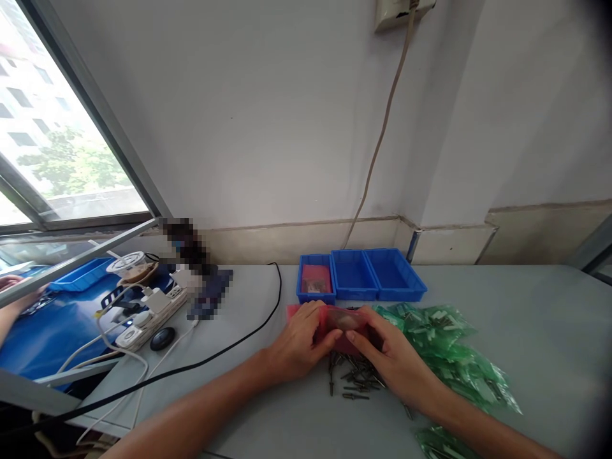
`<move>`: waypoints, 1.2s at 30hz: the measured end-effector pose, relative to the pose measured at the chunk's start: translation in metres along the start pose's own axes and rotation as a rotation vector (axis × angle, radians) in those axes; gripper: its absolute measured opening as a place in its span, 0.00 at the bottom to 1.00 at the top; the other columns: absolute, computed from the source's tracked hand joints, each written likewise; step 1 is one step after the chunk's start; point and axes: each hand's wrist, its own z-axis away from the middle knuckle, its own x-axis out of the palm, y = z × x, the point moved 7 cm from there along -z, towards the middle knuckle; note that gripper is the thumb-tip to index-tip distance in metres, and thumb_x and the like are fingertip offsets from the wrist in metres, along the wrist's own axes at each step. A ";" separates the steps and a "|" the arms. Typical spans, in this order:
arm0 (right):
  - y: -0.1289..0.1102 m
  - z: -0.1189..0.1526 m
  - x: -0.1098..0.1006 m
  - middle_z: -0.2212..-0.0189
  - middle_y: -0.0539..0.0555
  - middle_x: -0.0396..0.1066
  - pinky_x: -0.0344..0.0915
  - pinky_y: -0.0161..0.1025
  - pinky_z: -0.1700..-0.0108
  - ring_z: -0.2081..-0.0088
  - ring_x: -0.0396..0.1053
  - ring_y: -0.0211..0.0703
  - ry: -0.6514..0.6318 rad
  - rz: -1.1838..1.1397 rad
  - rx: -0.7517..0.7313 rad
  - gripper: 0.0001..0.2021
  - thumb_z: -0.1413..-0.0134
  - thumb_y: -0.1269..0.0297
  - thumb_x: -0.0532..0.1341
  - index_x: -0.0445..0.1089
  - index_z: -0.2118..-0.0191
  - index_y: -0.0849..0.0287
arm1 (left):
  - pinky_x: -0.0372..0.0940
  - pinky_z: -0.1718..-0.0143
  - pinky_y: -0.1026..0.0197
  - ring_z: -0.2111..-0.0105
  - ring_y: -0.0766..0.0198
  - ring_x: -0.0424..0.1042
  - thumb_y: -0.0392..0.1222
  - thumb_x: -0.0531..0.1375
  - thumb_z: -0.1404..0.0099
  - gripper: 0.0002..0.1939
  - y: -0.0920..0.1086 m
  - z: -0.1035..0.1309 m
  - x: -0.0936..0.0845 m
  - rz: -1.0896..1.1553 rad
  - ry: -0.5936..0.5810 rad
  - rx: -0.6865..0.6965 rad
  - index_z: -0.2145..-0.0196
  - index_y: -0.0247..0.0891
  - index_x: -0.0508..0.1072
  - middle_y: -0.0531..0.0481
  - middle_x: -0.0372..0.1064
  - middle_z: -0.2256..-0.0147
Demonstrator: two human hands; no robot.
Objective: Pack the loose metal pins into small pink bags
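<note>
A pink plastic bag [345, 344] is held between both hands above the grey table. My left hand [301, 341] grips its left side, thumb in front and fingers behind. On the right side my right hand [385, 347] pinches it in the same way. The top of the bag is spread between the hands. Loose metal rivet-like pieces [354, 396] lie on the table just below the bag, partly hidden by it and by my right hand. Green plastic bags [442, 328] with similar pieces inside lie to the right.
Behind the hands stand three blue trays [354, 275]; the left one holds a pink bag [316, 278]. A black cable [224, 349] crosses the table's left part, near a mouse [162, 338] and a power strip [148, 325]. Another person's hand [12, 287] shows at far left.
</note>
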 end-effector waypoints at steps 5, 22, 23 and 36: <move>-0.010 0.000 0.000 0.63 0.51 0.74 0.68 0.41 0.59 0.60 0.71 0.49 -0.027 -0.066 -0.019 0.12 0.27 0.52 0.59 0.72 0.58 0.53 | 0.70 0.54 0.53 0.57 0.55 0.73 0.45 0.58 0.22 0.10 0.003 -0.003 0.000 0.123 -0.035 -0.004 0.51 0.37 0.74 0.43 0.74 0.56; -0.006 0.003 -0.002 0.65 0.52 0.73 0.70 0.42 0.59 0.61 0.71 0.49 0.017 -0.139 0.031 0.14 0.28 0.48 0.60 0.71 0.61 0.53 | 0.74 0.51 0.54 0.53 0.54 0.78 0.50 0.58 0.20 0.15 0.008 -0.003 0.003 0.538 -0.055 -0.204 0.47 0.38 0.76 0.44 0.79 0.52; -0.007 0.002 -0.003 0.66 0.51 0.72 0.70 0.41 0.60 0.63 0.69 0.48 0.020 -0.134 0.034 0.14 0.28 0.49 0.60 0.70 0.61 0.53 | 0.74 0.52 0.55 0.54 0.54 0.78 0.50 0.58 0.20 0.15 0.008 -0.003 0.003 0.531 -0.047 -0.203 0.47 0.38 0.76 0.44 0.79 0.53; -0.003 -0.001 -0.009 0.67 0.49 0.71 0.66 0.37 0.67 0.69 0.67 0.43 0.124 -0.215 0.080 0.15 0.30 0.46 0.61 0.70 0.58 0.53 | 0.70 0.58 0.56 0.63 0.58 0.74 0.51 0.55 0.19 0.17 -0.001 -0.004 -0.004 0.282 0.059 -0.221 0.55 0.36 0.76 0.45 0.77 0.61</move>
